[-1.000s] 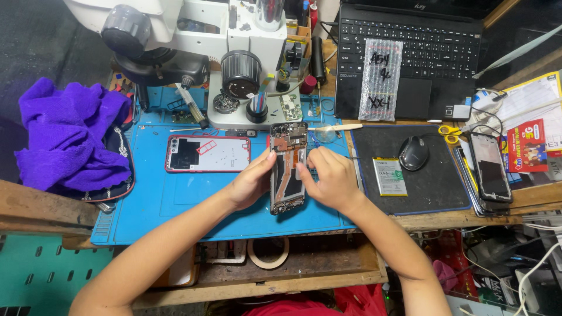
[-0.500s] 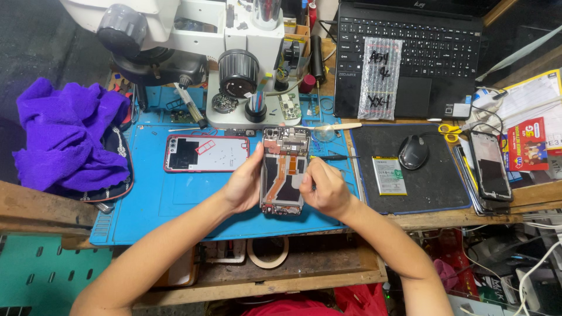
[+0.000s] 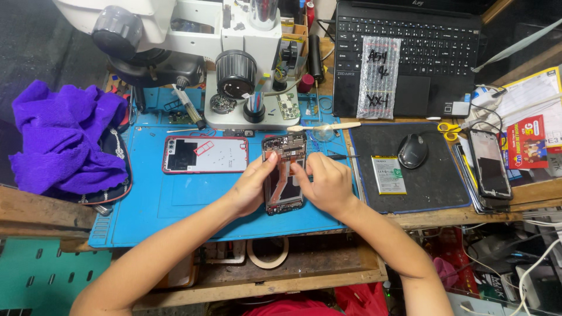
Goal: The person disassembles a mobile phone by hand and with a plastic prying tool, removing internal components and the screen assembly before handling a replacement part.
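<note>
The tabletop [image 3: 70, 193] carries a blue work mat [image 3: 175, 210] under both hands. A white microscope [image 3: 193, 35] stands well beyond the fingers, a black laptop [image 3: 433, 41] beyond them to the right, and a purple cloth [image 3: 58, 140] lies far to their left. A black mouse pad [image 3: 433, 187] lies right of the right hand, bearing a mouse [image 3: 413, 150] and a flat battery [image 3: 389, 174]. A red-rimmed back cover [image 3: 205, 154] lies just left of the left fingers. The opened phone [image 3: 284, 175] lies on the mat between both hands. The left hand [image 3: 252, 188] pinches its left edge with curled fingers; the right hand [image 3: 325, 186] presses bent fingers onto its middle.
</note>
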